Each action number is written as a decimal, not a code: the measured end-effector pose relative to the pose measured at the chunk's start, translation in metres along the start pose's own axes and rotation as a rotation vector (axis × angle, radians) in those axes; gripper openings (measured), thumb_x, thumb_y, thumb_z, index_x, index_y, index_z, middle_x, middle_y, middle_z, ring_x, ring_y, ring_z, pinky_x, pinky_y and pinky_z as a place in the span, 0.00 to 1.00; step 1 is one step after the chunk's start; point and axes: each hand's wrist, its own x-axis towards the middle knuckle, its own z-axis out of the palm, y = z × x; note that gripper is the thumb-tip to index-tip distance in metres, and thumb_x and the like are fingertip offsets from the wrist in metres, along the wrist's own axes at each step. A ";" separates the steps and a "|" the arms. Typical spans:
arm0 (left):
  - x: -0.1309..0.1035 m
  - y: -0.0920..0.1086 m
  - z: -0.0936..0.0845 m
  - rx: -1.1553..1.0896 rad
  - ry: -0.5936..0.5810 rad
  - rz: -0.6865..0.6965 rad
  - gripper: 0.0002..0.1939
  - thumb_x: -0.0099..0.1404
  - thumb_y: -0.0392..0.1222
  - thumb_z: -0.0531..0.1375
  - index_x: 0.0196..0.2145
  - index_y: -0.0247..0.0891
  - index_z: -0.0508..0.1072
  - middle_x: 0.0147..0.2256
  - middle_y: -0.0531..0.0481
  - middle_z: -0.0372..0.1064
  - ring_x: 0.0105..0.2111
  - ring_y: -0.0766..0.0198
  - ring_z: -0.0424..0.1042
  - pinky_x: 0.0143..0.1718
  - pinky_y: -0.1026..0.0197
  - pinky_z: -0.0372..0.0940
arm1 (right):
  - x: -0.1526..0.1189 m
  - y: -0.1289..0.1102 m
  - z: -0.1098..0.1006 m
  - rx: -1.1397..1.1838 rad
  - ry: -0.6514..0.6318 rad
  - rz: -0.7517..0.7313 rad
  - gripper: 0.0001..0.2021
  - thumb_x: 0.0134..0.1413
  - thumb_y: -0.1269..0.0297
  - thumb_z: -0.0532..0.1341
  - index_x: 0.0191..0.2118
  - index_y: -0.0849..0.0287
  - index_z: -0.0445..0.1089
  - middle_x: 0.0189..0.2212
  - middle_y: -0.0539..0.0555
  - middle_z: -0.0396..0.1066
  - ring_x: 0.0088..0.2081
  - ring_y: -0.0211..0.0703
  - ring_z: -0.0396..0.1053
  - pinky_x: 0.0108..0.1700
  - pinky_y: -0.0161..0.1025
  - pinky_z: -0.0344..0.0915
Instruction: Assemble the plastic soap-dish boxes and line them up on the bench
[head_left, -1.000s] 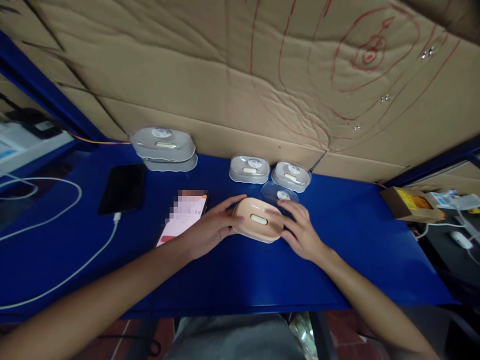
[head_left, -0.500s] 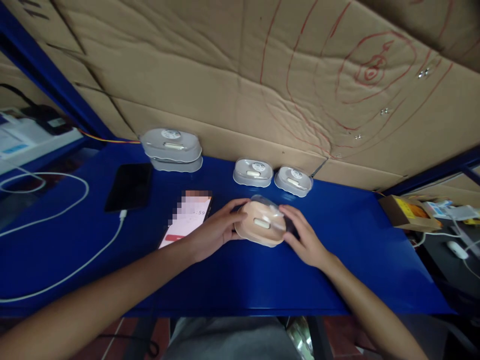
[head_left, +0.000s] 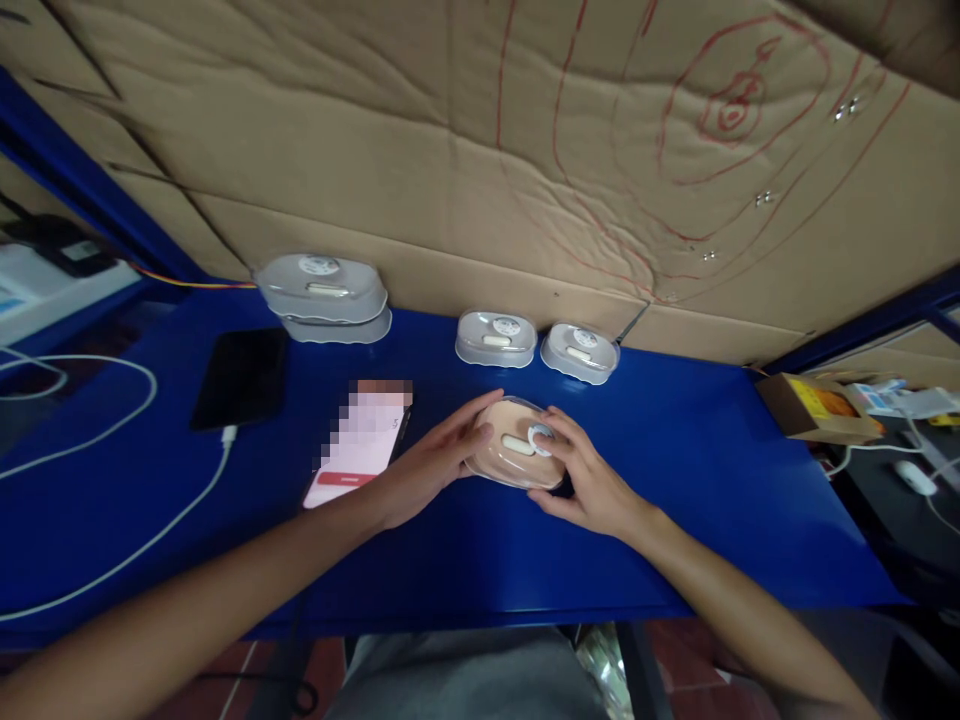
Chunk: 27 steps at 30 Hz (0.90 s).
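Observation:
Between my hands is a beige oval case (head_left: 504,468) with a clear cover, a pale bar in its middle and a round white sticker near its right end. My left hand (head_left: 454,445) grips its left end, thumb on top. On the right end, my right hand (head_left: 581,480) has fingers over the top by the sticker and the thumb at the near edge. Behind it stand two grey cases, one (head_left: 495,340) straight behind and another (head_left: 580,353) to its right. Two more grey cases (head_left: 322,290) are stacked at the back left.
On the blue table (head_left: 480,570) lie a lit phone (head_left: 360,440) left of the case, a dark phone (head_left: 240,378) and a white cable (head_left: 180,540). Cardboard (head_left: 375,130) rises behind. A small open carton (head_left: 814,410) is at the right.
The round sticker now shows on the held case, and the clear cover sits more evenly over it. My right-hand fingers have moved inward over the top. The view has shifted slightly.

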 end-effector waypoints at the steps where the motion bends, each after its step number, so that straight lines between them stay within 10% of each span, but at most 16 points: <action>1: -0.001 0.000 0.000 0.012 -0.014 0.005 0.36 0.71 0.60 0.66 0.72 0.56 0.62 0.72 0.46 0.60 0.70 0.41 0.61 0.66 0.42 0.61 | 0.000 0.001 0.000 -0.005 0.009 -0.013 0.38 0.68 0.59 0.67 0.75 0.51 0.48 0.71 0.67 0.54 0.77 0.64 0.47 0.72 0.66 0.61; 20: 0.002 -0.006 -0.002 -0.029 -0.106 0.071 0.46 0.56 0.41 0.79 0.67 0.51 0.66 0.68 0.44 0.66 0.67 0.43 0.66 0.65 0.45 0.62 | 0.000 -0.001 -0.001 0.113 -0.070 0.098 0.39 0.66 0.48 0.68 0.74 0.49 0.52 0.75 0.67 0.49 0.77 0.63 0.50 0.72 0.62 0.61; 27: 0.001 -0.004 0.002 -0.061 -0.019 0.016 0.38 0.62 0.48 0.76 0.66 0.49 0.68 0.64 0.43 0.72 0.61 0.47 0.72 0.58 0.50 0.64 | 0.002 -0.001 -0.001 0.138 -0.114 0.076 0.38 0.67 0.51 0.67 0.75 0.47 0.52 0.75 0.66 0.46 0.78 0.62 0.44 0.75 0.64 0.55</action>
